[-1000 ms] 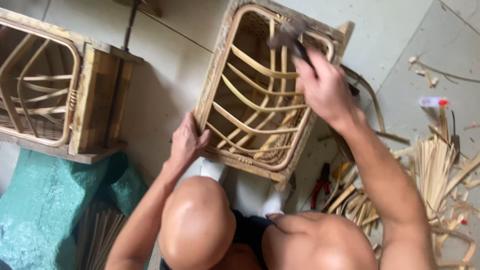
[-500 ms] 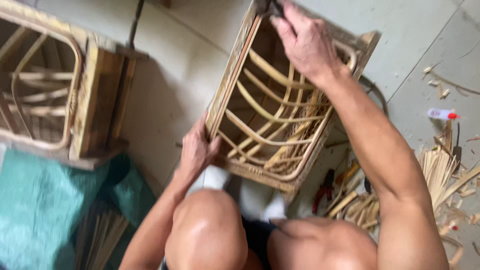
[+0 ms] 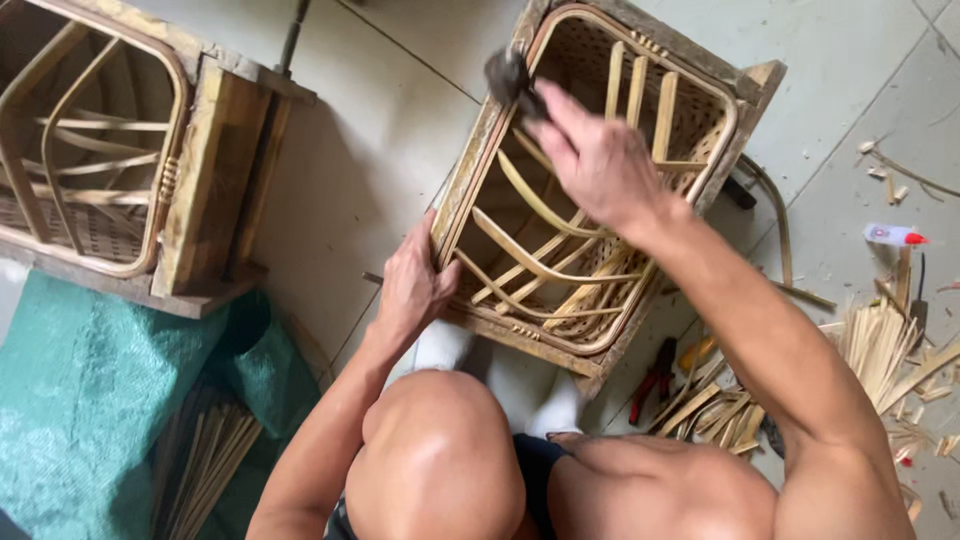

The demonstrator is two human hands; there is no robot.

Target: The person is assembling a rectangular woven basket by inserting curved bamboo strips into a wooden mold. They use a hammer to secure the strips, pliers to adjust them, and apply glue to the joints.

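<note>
Head view, looking down past bare knees to a tiled floor.

Containers: a rectangular rattan-and-wood frame basket lies tilted on the floor ahead of the knees, open face up. Inside: bent cane strips arching across the opening, a woven mat panel behind them, a rounded cane hoop lining the wooden rim. A second basket of the same build sits well apart, beyond the left fingers, also with curved cane ribs and woven backing inside, with a rough plank end.

Right hand: fingers curled shut around the handle of a small dark-headed hammer; the head stands just past the fingertips, over the near-left corner of the basket rim. Blurred, so contact with the rim cannot be told.

Left hand: fingers bent and pressed against the lower left edge of the frame basket, thumb side toward the rim; a gripping hold on the wood, not fully closed.

Materials nearby: pale flat bamboo splints in a loose heap beyond the right forearm; red-handled pliers on the floor below the basket; green woven tarp under the second basket, with thin sticks lying on it. A small white tube with a red cap lies on the tiles.
</note>
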